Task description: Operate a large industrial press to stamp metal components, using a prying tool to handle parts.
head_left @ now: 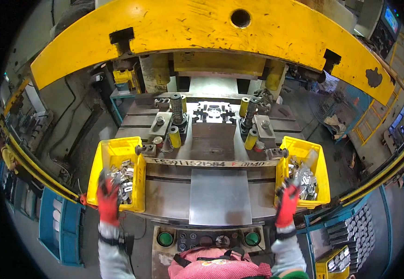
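Note:
My left hand (108,197), in a red glove with dark fingers, is over the near left part of a yellow bin (139,186). Small metal parts (125,179) lie heaped inside it. On the other side my right hand (287,204), gloved the same way, reaches to the near left wall of a second yellow bin (324,183), which also holds metal parts (308,183). A blurred greyish shape (311,159) shows above that heap; I cannot make out what it is. Motion smears the fingers of both hands, so their grip does not show.
A press die (213,139) with upright posts stands between the bins, below a yellow press beam (188,28). Nearer are a bare metal plate (219,195) and a control panel with green buttons (165,239). Blue racks (62,228) flank the machine, stacked metal parts (357,232) at right.

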Demonstrator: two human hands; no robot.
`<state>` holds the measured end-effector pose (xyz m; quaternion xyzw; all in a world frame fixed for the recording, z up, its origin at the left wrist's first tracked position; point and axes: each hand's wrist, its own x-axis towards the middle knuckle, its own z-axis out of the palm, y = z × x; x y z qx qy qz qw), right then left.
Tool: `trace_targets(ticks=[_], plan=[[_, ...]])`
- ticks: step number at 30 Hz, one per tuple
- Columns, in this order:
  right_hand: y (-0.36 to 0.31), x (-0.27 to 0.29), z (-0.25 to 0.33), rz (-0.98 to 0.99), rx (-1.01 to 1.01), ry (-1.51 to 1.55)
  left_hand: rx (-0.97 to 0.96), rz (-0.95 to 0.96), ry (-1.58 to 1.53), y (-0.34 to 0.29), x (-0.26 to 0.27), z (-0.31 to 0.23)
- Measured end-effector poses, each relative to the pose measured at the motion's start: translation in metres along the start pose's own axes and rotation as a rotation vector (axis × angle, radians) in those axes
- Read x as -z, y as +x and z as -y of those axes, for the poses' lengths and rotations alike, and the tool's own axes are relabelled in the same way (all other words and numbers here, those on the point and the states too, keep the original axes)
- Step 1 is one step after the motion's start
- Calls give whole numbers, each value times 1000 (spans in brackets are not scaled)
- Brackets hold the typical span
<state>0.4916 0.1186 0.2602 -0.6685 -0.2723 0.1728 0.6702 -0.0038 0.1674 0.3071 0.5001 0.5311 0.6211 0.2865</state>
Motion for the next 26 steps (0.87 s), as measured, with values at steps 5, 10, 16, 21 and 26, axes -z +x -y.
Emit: trace_targets(ticks=[5, 10, 16, 21, 26], plan=[[52, -121, 42, 677, 318, -157, 219, 517, 141, 76, -175, -58], [83, -213, 46, 779, 358, -201, 183, 547, 28, 108, -289, 14], [104, -240, 31, 876, 93, -97, 241, 460, 541, 133, -318, 45], [73, -147, 56, 507, 152, 252, 144, 177, 513, 76, -274, -29], [40, -42, 42, 270, 284, 7, -32, 260, 102, 41, -145, -14]])
